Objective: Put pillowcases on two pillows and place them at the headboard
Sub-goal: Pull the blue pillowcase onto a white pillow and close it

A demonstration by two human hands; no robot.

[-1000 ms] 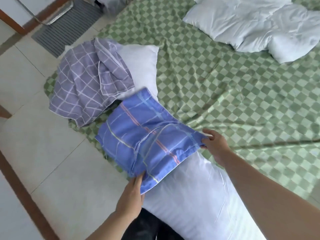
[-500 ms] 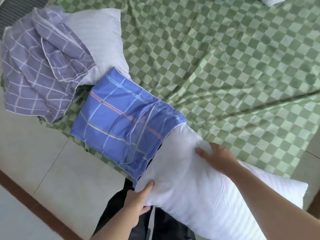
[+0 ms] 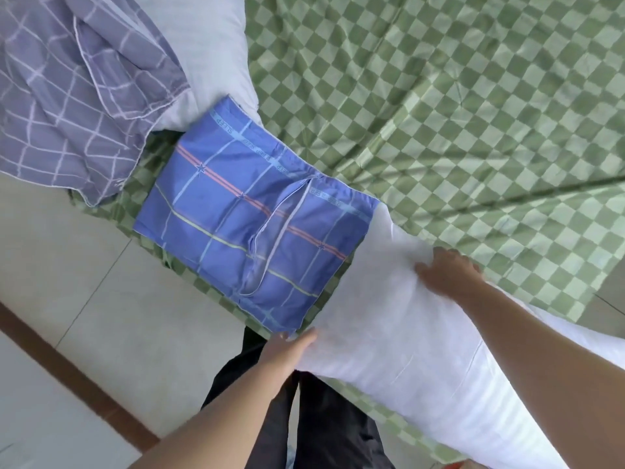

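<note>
A white pillow (image 3: pixel 389 333) lies along the near edge of the bed, its left end inside a blue plaid pillowcase (image 3: pixel 236 225) with an open zipper. My left hand (image 3: pixel 291 346) grips the pillow's near side just below the case's opening, thumb on top. On the pillow's far side, my right hand (image 3: pixel 446 272) holds it with fingers curved into the filling. A second white pillow (image 3: pixel 209 45) lies at the upper left, half covered by a crumpled purple grid pillowcase (image 3: pixel 67 96).
The bed carries a green checked sheet (image 3: pixel 439 113) with creases. Pale floor tiles (image 3: pixel 67 265) and a brown skirting strip run along the left. My dark trousers (image 3: pixel 331 418) stand against the bed edge.
Both hands let go of the blue case's opening and moved down onto the bare pillow. The camera dropped closer and the case's end now sits over the pillow's left end.
</note>
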